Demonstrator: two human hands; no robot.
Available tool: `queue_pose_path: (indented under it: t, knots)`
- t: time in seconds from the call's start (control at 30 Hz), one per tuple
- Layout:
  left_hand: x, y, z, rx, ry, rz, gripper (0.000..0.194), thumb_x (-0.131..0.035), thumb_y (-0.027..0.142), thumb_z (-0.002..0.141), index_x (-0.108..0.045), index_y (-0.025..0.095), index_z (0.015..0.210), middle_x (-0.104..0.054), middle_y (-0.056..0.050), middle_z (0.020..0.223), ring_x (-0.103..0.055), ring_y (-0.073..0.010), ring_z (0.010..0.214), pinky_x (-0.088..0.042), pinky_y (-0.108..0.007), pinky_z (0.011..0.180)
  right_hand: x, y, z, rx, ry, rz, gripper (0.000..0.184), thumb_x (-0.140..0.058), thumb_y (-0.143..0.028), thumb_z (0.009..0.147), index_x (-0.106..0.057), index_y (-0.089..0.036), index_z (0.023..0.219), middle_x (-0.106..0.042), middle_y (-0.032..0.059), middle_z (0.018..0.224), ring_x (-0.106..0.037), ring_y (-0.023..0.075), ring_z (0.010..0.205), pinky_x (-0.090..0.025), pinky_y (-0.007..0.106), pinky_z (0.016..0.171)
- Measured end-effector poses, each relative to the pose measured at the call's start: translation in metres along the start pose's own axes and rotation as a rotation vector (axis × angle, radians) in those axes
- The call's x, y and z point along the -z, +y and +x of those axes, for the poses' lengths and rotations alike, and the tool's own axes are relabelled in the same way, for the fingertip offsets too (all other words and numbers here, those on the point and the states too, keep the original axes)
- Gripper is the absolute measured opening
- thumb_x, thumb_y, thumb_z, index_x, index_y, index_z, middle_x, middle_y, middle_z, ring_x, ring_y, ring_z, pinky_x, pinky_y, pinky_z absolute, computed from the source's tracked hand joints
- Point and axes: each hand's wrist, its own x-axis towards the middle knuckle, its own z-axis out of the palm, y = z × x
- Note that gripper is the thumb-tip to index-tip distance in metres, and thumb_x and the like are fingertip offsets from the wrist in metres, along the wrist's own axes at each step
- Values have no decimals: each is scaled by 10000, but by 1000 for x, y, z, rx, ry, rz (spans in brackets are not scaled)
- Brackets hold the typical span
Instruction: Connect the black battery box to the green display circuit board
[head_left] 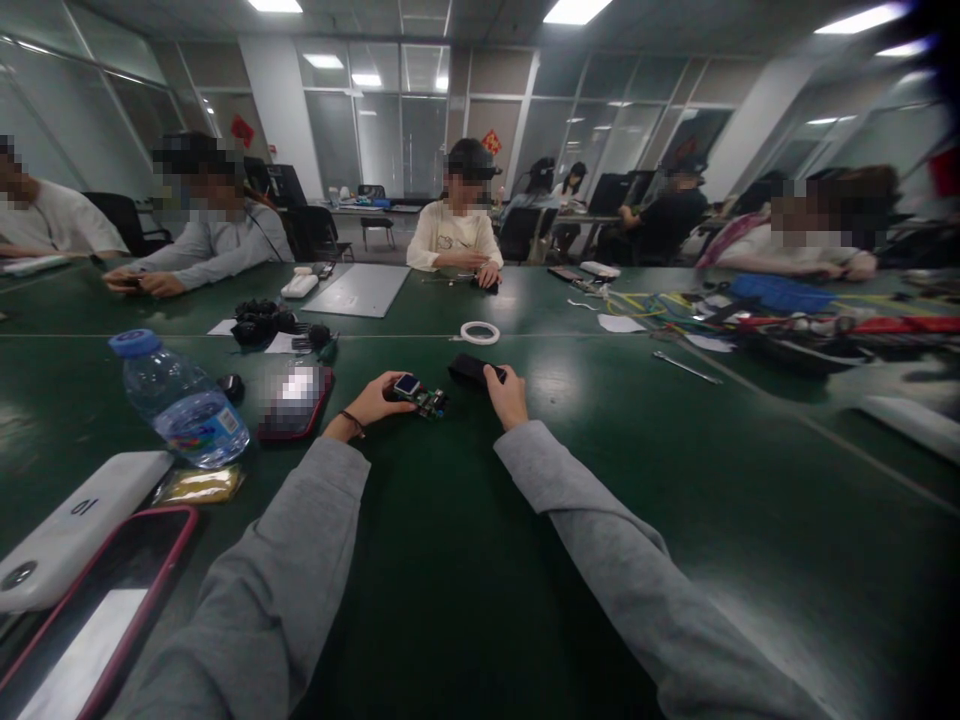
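Note:
My left hand (377,402) is closed around the left end of a small green circuit board (431,402) that carries a little square screen (407,384). A black strap-like piece (469,370) is gripped in my right hand (510,395), its thumb on top and its far end pointing left toward the board. A short gap separates the two items, and both are held above the green table (450,560). Just beyond them lies a white ring, like a roll of tape (480,332).
On the left are a water bottle (180,400), a red-edged phone (296,402), a larger phone (97,610), a white device (82,530) and a yellow packet (201,485). Tangled cables (675,305) and a metal tool (686,368) lie right. A person (457,230) sits opposite.

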Motion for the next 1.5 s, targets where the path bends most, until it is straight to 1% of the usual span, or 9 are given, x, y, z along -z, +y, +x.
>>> queue_pose_path:
  t: [0.13, 0.23, 0.3, 0.4, 0.57, 0.73, 0.9, 1.2, 1.5]
  knots:
    - [2, -4, 1, -17, -8, -2, 658, -765, 207, 591, -485, 130, 1182, -586, -156, 1190, -555, -236, 1119, -338, -484, 1028, -1, -5, -3, -36, 30, -153, 265, -484, -420, 793, -586, -184, 856, -571, 112, 932, -442, 288, 977, -354, 485, 878]
    - [2, -6, 1, -24, -9, -4, 662, -764, 206, 594, -483, 133, 1189, -579, -158, 1202, -549, -235, 1127, -333, -481, 1032, -1, -6, -3, -2, 51, -143, 304, -453, -454, 822, -563, -185, 911, -561, 103, 943, -445, 275, 962, -357, 474, 874]
    - [2, -7, 1, -19, -7, -6, 664, -763, 205, 595, -481, 133, 1191, -580, -156, 1200, -551, -233, 1125, -334, -481, 1032, -1, -7, -4, 60, 65, -124, 377, -452, -519, 822, -550, -188, 975, -550, 95, 940, -453, 263, 947, -363, 460, 873]
    - [2, -6, 1, -13, -6, -15, 660, -764, 205, 593, -484, 131, 1186, -580, -157, 1200, -556, -235, 1117, -338, -485, 1027, -2, -9, -8, 187, 10, -169, 493, -542, -576, 758, -538, -194, 1069, -517, 105, 1011, -449, 272, 981, -372, 451, 875]
    - [1, -3, 1, -4, -1, -12, 665, -772, 202, 578, -488, 125, 1173, -588, -157, 1186, -557, -237, 1114, -354, -477, 1018, -7, -9, -11, 312, -95, -253, 499, -618, -479, 740, -524, -199, 1141, -500, 120, 1095, -446, 294, 1032, -394, 456, 872]
    - [0, -2, 0, 3, 8, -19, 650, -772, 204, 576, -496, 131, 1159, -600, -149, 1164, -569, -237, 1095, -360, -483, 1010, -8, -3, -7, 338, -111, -178, 458, -568, -450, 791, -517, -161, 1143, -538, 127, 1097, -485, 271, 1022, -399, 438, 902]
    - [-1, -1, 0, 7, 16, -16, 660, -779, 214, 567, -497, 128, 1158, -596, -149, 1173, -565, -236, 1103, -351, -476, 1020, -10, -4, -8, 330, -117, -155, 572, -575, -533, 774, -498, -144, 1187, -546, 137, 1117, -493, 271, 1045, -406, 435, 916]
    - [0, -2, 0, 0, 2, -24, 660, -771, 201, 577, -490, 123, 1169, -599, -147, 1166, -565, -228, 1100, -359, -465, 1018, -5, -11, -12, 306, -160, -99, 425, -560, -441, 801, -520, -154, 1112, -576, 109, 1066, -555, 232, 964, -453, 391, 864]
    - [2, -7, 2, -7, 0, -2, 669, -770, 207, 583, -483, 124, 1181, -582, -154, 1192, -554, -231, 1117, -358, -464, 1020, -2, -21, -15, 345, -133, -108, 406, -474, -498, 854, -589, -161, 1049, -589, 105, 1021, -555, 216, 944, -439, 356, 863]
